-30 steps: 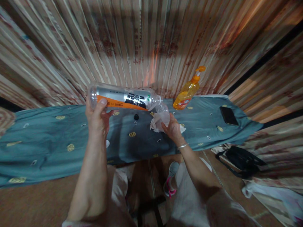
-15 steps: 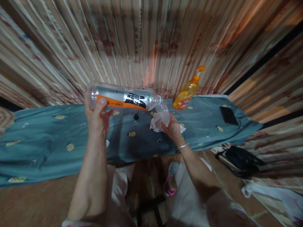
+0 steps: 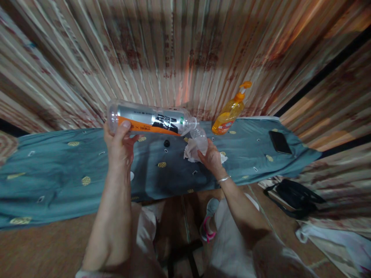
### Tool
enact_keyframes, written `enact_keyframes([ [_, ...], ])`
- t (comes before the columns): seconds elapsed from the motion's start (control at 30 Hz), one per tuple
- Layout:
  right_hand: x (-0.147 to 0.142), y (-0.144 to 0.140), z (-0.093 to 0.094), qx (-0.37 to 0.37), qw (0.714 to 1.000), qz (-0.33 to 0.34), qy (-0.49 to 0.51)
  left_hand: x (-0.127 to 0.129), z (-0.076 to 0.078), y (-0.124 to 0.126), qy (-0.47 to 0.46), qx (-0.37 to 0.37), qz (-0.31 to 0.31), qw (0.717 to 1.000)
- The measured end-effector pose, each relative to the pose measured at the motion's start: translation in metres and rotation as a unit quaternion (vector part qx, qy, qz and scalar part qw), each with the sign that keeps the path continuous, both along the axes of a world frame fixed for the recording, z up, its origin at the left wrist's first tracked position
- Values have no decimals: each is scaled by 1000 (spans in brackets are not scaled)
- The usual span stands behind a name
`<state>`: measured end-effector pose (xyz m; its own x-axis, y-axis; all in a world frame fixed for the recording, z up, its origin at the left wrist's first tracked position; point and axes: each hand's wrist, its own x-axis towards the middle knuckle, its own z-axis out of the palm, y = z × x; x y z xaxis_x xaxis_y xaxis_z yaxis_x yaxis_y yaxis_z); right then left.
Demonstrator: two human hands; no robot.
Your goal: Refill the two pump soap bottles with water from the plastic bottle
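Observation:
Wrapped around the base end of a large clear plastic bottle [image 3: 145, 120] with a silver and orange label is my left hand [image 3: 120, 143]. The bottle lies nearly level in the air, its uncapped mouth pointing right and slightly down. At that mouth is the rim of a small clear plastic bottle [image 3: 199, 138], tilted toward it. Fingers of my right hand [image 3: 212, 156] close around the small bottle's lower part. Whether liquid passes between them I cannot tell. Behind the small bottle, a crumpled white tissue [image 3: 190, 151] lies on the cloth. A black cap [image 3: 166, 143] rests below the large bottle.
A teal patterned cloth [image 3: 72, 162] covers the long table. An orange pump bottle [image 3: 227, 116] stands behind my right hand, and a black phone [image 3: 279, 142] lies to the right. A black bag [image 3: 298, 197] is at lower right. A striped curtain [image 3: 145, 50] hangs behind.

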<state>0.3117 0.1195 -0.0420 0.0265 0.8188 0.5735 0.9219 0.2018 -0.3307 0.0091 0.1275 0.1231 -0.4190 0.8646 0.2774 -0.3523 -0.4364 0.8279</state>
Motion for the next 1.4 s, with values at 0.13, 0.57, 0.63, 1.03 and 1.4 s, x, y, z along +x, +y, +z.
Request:
enact_keyframes([
  [0.13, 1, 1, -2, 12, 1000, 4, -2, 4, 5, -2, -15, -5, 0, 1000],
  [0.57, 0, -1, 1, 3, 1000, 0, 11, 3, 3, -3, -2, -5, -4, 1000],
  [0.63, 0, -2, 1, 4, 1000, 1, 13, 2, 2, -3, -1, -4, -5, 1000],
  [1.03, -2, -2, 4, -10, 1000, 0, 23, 2, 3, -5, 6, 2, -16, 1000],
  [1.4, -1, -3, 3, -10, 1000, -14, 3, 3, 4, -4, 0, 12, -23, 1000],
])
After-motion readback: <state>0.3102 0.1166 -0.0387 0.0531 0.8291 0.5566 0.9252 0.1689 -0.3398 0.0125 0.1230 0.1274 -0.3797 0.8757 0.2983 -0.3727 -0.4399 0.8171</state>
